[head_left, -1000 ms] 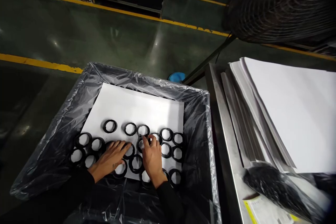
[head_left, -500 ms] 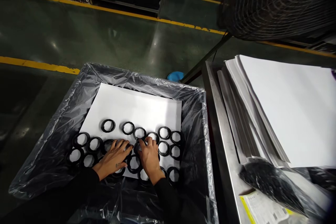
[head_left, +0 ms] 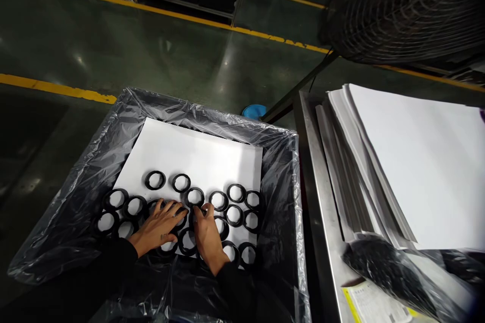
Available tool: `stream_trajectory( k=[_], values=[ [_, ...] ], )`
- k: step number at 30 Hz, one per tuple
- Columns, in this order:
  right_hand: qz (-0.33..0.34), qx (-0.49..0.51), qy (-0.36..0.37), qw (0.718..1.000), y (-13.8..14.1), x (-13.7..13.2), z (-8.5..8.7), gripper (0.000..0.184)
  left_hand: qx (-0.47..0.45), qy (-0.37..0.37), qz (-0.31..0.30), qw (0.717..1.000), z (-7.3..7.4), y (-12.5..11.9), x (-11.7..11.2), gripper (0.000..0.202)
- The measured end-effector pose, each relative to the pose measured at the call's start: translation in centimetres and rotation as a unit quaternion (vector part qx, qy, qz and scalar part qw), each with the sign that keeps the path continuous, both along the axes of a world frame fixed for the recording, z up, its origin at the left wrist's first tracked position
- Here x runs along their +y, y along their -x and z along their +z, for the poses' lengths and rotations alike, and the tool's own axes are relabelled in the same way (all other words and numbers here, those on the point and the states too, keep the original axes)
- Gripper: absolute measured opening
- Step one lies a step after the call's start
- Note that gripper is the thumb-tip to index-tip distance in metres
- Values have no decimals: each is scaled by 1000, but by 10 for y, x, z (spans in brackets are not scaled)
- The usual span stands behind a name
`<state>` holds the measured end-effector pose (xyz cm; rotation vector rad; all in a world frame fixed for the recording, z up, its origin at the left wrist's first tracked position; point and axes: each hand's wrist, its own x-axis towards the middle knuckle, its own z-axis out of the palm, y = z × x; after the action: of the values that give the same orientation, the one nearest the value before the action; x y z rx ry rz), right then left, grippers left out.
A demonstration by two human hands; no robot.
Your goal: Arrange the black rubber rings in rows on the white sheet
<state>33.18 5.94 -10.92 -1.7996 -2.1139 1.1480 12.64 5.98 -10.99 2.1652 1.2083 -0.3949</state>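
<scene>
Several black rings point(head_left: 155, 180) lie in rows on a white sheet point(head_left: 197, 154) inside a bin lined with clear plastic point(head_left: 113, 126). My left hand point(head_left: 158, 227) rests flat on the rings near the middle of the sheet, fingers spread. My right hand point(head_left: 206, 234) lies beside it, its fingertips touching a ring point(head_left: 194, 197) in the middle row. Neither hand holds anything that I can see. Both forearms wear dark sleeves.
A metal table point(head_left: 322, 202) stands right of the bin with a stack of white sheets point(head_left: 413, 161) and a bag of black parts point(head_left: 394, 272). A large fan point(head_left: 409, 5) stands behind it. A blue object point(head_left: 253, 110) lies on the green floor with yellow lines point(head_left: 56, 90).
Both hands have slid a little to the left over the rings. The ring at my right fingertips has been nudged left, so the middle row sits more evenly spaced.
</scene>
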Motion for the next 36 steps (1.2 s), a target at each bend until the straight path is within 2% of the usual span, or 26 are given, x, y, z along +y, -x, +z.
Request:
stream_trajectory(
  k=[3, 9, 13, 17, 24, 29, 32, 36],
  values=[
    [-1, -31, -1, 1000, -12, -1, 1, 63, 0, -6, 6, 1000, 1, -2, 1, 77],
    [-5, -145, 8, 989, -26, -1, -4, 26, 32, -46, 32, 998, 0, -29, 0, 67],
    [35, -165, -14, 986, -16, 4, -9, 24, 61, -73, 36, 995, -3, -42, 0, 70],
    [68, -153, -22, 986, -11, 7, -11, 25, 72, -80, 19, 994, -8, -38, -1, 72],
    [104, -139, -29, 984, -7, -1, -17, 17, 72, -60, -14, 995, -29, -31, -14, 84],
    [102, -139, -25, 985, -3, -4, -14, 21, 68, -57, -14, 996, -29, -32, -18, 84],
    [86, -126, -26, 988, -18, -1, -7, 27, 66, -51, -2, 997, -25, -31, -15, 83],
    [39, -127, -23, 991, -55, 4, 1, 31, 57, -42, 4, 997, -21, -32, -12, 87]
  ],
)
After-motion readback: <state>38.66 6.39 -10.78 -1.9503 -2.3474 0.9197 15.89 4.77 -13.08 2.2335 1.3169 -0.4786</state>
